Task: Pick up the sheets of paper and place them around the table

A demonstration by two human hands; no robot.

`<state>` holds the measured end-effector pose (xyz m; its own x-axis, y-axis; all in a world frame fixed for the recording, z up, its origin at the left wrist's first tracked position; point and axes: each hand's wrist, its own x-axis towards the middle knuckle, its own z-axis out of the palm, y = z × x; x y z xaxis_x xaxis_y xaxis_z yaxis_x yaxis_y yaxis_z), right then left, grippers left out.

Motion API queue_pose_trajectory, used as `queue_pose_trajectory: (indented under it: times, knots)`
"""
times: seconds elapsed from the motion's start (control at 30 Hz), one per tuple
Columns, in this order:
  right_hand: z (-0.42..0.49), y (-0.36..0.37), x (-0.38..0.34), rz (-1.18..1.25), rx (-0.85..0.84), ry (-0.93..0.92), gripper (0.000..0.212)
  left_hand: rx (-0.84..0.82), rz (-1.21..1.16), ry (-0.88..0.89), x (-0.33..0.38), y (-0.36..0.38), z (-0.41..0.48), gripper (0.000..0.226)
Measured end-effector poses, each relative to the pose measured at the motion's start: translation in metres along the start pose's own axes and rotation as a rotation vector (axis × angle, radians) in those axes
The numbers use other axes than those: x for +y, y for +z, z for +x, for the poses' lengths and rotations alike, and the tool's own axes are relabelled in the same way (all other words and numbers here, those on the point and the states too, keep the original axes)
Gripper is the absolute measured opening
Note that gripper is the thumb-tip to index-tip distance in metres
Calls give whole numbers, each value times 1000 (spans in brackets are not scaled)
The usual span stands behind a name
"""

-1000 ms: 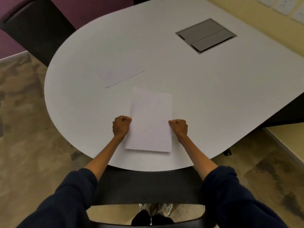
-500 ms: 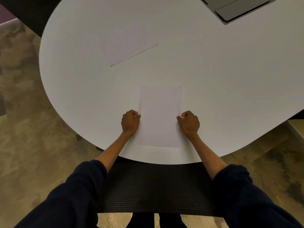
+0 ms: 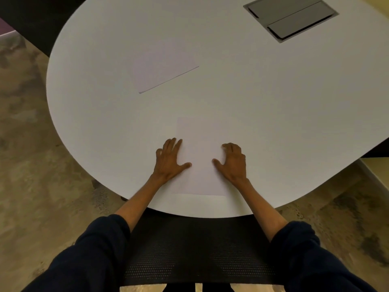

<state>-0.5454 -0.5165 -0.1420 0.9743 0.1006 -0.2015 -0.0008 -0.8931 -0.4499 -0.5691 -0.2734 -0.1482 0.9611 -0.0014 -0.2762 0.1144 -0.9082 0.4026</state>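
Observation:
A white sheet of paper [image 3: 201, 144] lies flat on the white table [image 3: 263, 114], near its front edge. My left hand [image 3: 169, 160] rests on the sheet's left edge with fingers spread. My right hand [image 3: 233, 162] rests on its right edge, fingers apart and slightly curled. Neither hand grips the sheet. A second white sheet [image 3: 162, 67] lies flat farther back and to the left, turned at an angle.
A grey hatch with two flaps [image 3: 291, 17] is set into the table at the back right. A black mesh chair back [image 3: 195, 249] stands between me and the table's front edge. Mottled floor surrounds the table; a dark chair [image 3: 31, 24] stands at the far left.
Both hands were fists pinching the sheet's side edges; now they have let go and lie spread on it. The sheet has settled flat on the table.

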Motion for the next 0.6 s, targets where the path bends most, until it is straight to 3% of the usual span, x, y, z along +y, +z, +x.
queue_pose_trajectory:
  times: [0.1, 0.3, 0.4, 0.6]
  knots:
    - [-3, 8, 0, -100, -114, -39, 80, -160, 82, 33, -1, 8, 0, 105]
    - [0, 9, 1, -120, -133, -34, 82, -233, 56, -17, 6, 7, 3, 106]
    - [-3, 5, -3, -75, -135, -7, 81, -197, 11, -40, 13, 3, -4, 103]
    - [-9, -23, -24, 0, 24, -42, 67, -13, -55, -74, 35, -35, -21, 90]
